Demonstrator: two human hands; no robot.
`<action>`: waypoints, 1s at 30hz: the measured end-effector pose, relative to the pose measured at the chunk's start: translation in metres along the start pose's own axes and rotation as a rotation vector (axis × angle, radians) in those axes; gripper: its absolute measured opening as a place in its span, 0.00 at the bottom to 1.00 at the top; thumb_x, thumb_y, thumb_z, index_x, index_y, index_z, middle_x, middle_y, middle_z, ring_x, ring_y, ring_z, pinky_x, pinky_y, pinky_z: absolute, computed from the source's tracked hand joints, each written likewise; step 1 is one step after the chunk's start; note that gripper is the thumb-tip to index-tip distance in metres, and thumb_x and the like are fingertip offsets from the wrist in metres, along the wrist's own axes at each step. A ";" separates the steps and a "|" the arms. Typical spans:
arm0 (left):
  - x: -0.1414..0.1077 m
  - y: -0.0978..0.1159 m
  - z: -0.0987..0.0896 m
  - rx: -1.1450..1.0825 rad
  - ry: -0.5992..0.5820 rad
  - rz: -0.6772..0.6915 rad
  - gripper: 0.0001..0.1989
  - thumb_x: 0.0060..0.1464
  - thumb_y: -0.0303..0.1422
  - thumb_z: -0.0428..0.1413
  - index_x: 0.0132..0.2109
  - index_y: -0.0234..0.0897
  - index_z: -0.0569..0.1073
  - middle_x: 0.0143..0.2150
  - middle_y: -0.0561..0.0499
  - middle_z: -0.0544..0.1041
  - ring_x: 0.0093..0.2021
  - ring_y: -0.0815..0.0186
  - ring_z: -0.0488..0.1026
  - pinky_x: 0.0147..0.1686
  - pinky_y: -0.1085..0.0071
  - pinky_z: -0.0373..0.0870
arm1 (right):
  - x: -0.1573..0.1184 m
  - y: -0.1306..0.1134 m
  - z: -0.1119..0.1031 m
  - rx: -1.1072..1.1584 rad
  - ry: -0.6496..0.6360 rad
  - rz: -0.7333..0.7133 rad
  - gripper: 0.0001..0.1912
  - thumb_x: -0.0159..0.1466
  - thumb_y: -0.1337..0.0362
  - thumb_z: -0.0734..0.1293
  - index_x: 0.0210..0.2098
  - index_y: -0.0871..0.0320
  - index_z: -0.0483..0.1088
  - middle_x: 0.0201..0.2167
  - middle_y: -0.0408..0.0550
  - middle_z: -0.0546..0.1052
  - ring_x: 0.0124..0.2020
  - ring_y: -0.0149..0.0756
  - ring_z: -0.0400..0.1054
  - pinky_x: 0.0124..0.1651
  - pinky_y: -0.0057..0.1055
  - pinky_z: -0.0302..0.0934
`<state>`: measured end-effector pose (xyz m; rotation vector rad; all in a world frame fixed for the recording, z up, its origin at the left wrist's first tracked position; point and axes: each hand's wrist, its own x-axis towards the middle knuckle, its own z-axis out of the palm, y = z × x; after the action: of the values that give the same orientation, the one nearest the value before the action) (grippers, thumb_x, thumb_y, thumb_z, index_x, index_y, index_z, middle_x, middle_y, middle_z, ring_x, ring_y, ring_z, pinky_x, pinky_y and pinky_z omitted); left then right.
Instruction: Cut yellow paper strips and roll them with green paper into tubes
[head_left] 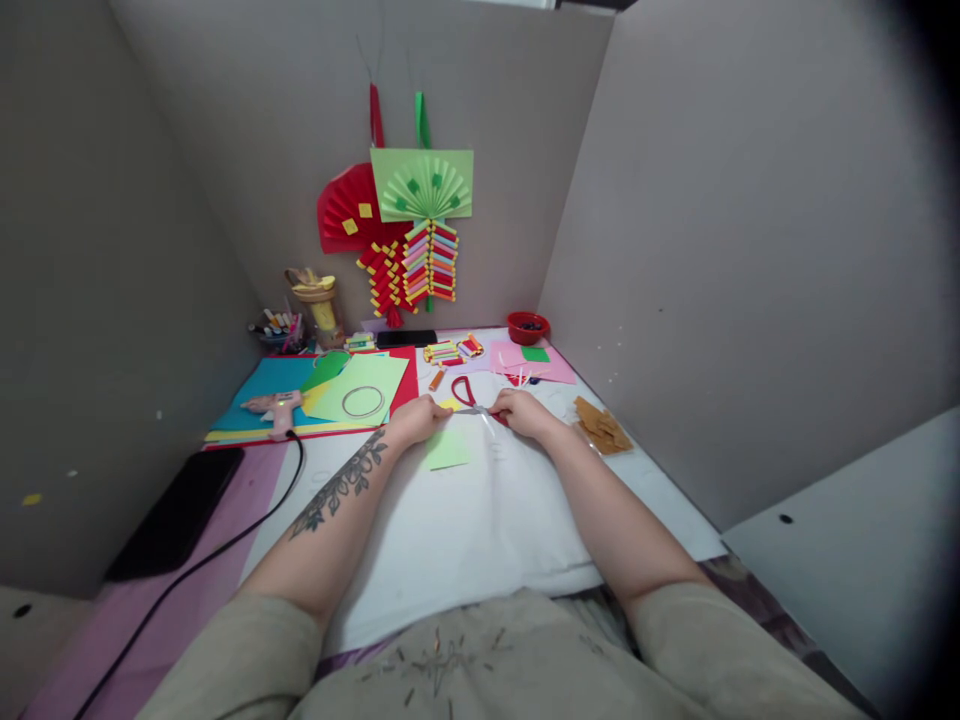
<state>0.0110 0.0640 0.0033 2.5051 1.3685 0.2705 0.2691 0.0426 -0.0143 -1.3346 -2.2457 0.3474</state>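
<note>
1. Centre frame, scissors [478, 409] stand spread between both hands, one blade pointing left, nearly level.
2. Right hand [519, 412], nearer the handles, grips one red loop.
3. Left hand [420, 421] is pinched narrow at the blade's tip; its hold I cannot tell.
4. Green paper [448, 452] sits just below; yellow paper [451, 404] beside its fingertips.

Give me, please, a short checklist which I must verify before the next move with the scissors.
1. Left hand away from the scissors: not ok, fingertips are close to a blade.
2. Right hand firmly gripping: cannot tell, it is at a red handle.
3. Small light-green paper near hands: ok.
4. Black cord clear of forearms: ok, left of them.
5. Glue gun off: cannot tell.
</note>
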 end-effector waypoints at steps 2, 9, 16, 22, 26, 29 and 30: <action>0.000 0.001 -0.001 0.020 -0.018 0.009 0.18 0.58 0.44 0.45 0.48 0.49 0.76 0.41 0.47 0.74 0.38 0.63 0.71 0.33 0.74 0.60 | 0.000 -0.002 0.000 0.000 -0.009 -0.008 0.18 0.52 0.81 0.62 0.35 0.60 0.77 0.33 0.50 0.76 0.35 0.33 0.69 0.42 0.28 0.62; 0.001 0.000 0.000 0.012 -0.012 0.017 0.18 0.58 0.44 0.45 0.47 0.50 0.76 0.42 0.47 0.75 0.38 0.63 0.72 0.34 0.73 0.62 | 0.000 -0.007 -0.001 0.026 -0.014 -0.022 0.18 0.52 0.81 0.62 0.35 0.59 0.77 0.33 0.49 0.76 0.35 0.33 0.70 0.43 0.28 0.63; 0.004 -0.002 0.001 0.015 -0.026 0.004 0.17 0.57 0.43 0.48 0.48 0.49 0.76 0.43 0.47 0.75 0.40 0.61 0.72 0.35 0.73 0.62 | -0.002 -0.009 0.001 0.055 -0.029 -0.024 0.17 0.53 0.80 0.61 0.35 0.60 0.77 0.33 0.49 0.75 0.34 0.32 0.70 0.43 0.27 0.63; 0.002 -0.001 -0.002 0.033 -0.031 0.012 0.17 0.57 0.41 0.47 0.48 0.49 0.76 0.43 0.47 0.75 0.40 0.62 0.72 0.34 0.73 0.62 | -0.003 -0.012 0.002 0.048 -0.025 -0.023 0.18 0.53 0.80 0.61 0.36 0.60 0.77 0.33 0.49 0.75 0.34 0.32 0.69 0.42 0.28 0.63; -0.001 0.001 -0.003 0.059 -0.035 0.008 0.18 0.58 0.43 0.45 0.48 0.50 0.76 0.42 0.48 0.75 0.39 0.62 0.72 0.33 0.74 0.62 | -0.008 -0.007 -0.003 0.050 0.042 0.020 0.16 0.54 0.79 0.62 0.36 0.59 0.77 0.33 0.49 0.75 0.35 0.33 0.69 0.43 0.29 0.63; -0.002 0.001 -0.003 0.060 -0.032 0.008 0.17 0.59 0.42 0.45 0.49 0.51 0.75 0.43 0.49 0.74 0.40 0.63 0.72 0.33 0.74 0.62 | -0.012 0.001 -0.009 0.016 0.073 0.043 0.15 0.54 0.77 0.63 0.36 0.59 0.78 0.33 0.50 0.76 0.35 0.34 0.69 0.44 0.30 0.63; -0.002 0.001 -0.003 0.062 -0.032 0.007 0.17 0.59 0.42 0.45 0.49 0.51 0.75 0.44 0.49 0.74 0.40 0.63 0.72 0.33 0.74 0.62 | -0.013 0.003 -0.010 0.005 0.071 0.049 0.14 0.54 0.77 0.64 0.35 0.59 0.78 0.33 0.50 0.76 0.36 0.35 0.69 0.44 0.30 0.63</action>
<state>0.0098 0.0620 0.0066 2.5542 1.3760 0.1918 0.2818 0.0325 -0.0110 -1.3793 -2.1564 0.3173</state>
